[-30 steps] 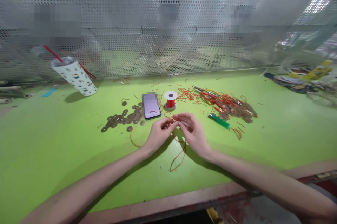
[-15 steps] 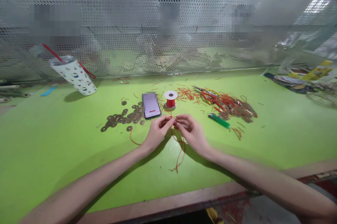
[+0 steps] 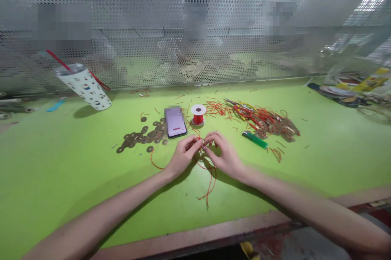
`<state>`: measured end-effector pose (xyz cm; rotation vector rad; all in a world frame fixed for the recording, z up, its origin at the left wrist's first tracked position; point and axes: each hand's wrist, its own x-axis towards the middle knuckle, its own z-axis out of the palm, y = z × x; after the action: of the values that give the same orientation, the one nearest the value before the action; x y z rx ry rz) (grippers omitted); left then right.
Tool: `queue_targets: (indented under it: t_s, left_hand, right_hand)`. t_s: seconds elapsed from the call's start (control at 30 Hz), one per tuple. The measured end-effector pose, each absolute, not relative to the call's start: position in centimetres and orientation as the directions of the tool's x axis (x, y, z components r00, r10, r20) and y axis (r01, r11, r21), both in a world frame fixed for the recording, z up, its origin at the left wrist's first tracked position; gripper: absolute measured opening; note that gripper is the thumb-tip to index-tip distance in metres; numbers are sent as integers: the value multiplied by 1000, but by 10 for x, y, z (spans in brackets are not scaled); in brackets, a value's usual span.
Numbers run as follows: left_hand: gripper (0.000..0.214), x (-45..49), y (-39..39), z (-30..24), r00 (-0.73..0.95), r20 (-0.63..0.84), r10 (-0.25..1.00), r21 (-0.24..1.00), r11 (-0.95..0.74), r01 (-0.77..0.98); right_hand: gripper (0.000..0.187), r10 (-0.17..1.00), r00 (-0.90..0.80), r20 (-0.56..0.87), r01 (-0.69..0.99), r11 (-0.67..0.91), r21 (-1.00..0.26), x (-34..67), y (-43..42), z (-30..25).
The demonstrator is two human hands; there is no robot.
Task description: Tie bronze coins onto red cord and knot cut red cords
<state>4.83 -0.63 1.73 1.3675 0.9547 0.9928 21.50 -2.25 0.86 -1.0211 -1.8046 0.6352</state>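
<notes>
My left hand point(image 3: 181, 156) pinches a thin red cord point(image 3: 210, 182) between thumb and fingers at the middle of the green table. My right hand point(image 3: 225, 157) meets it from the other side, its thumb and fingertips closed at the cord, with the other fingers curled. Loose ends of the cord hang below the fingertips onto the table. What lies right between the fingertips is small and partly hidden. Just beyond my hands stand a spool of red cord point(image 3: 198, 118) and, to its left, a phone point(image 3: 176, 124) lying face up.
Round metal coins with holes point(image 3: 131, 139) lie scattered left. To the right are a green lighter point(image 3: 255, 140), scissors point(image 3: 240, 110), cord scraps point(image 3: 215, 108) and corded coins point(image 3: 275, 126). A tilted-looking tumbler point(image 3: 87, 89) with a straw stands far left, before a perforated metal screen point(image 3: 137, 48).
My right hand has opened slightly, its fingers lifting a little from the left fingertips. The hanging cord ends have shifted slightly right and lower.
</notes>
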Motion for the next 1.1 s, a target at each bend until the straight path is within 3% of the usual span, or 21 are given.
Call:
queue_targets:
  t_s: [0.23,0.4,0.5,0.63,0.7,0.87,0.93,1.1]
  left_hand:
    - [33,47,-5,14,280,51,959,996,-70,59]
    - [32,48,-4,16,228,38,973,998,-49,44]
    - [31,48,-4,18,203,37,978,998,-46,40]
    - [31,48,-4,18,207,38,978,998,-46,35]
    - [31,48,-5,18,226,48,973,997,-59,40]
    - [29,47,-6,16,318,63,946,995,-84,50]
    - [29,47,-6,16,331,60,942,996,-80,45]
    - [31,48,-6,16,360,51,932,996,-73,46]
  right_hand:
    - [4,917,16,400,293,378,-878,227,-10,12]
    - [8,804,308,509,259,444,-858,248,11,12]
    - [6,738,367,566,334,463,-821,258,20,13]
    - [23,733,198,651,500,495,-710,260,18,14]
    - [31,763,54,644,498,539,-679,255,10,14]
    - [15,882,-272,385,333,461,-822,233,-11,14]
    - [13,907,-315,281,285,373,-883,228,-13,12]
    - [32,947,-301,115,151,166,-975,224,-11,8]
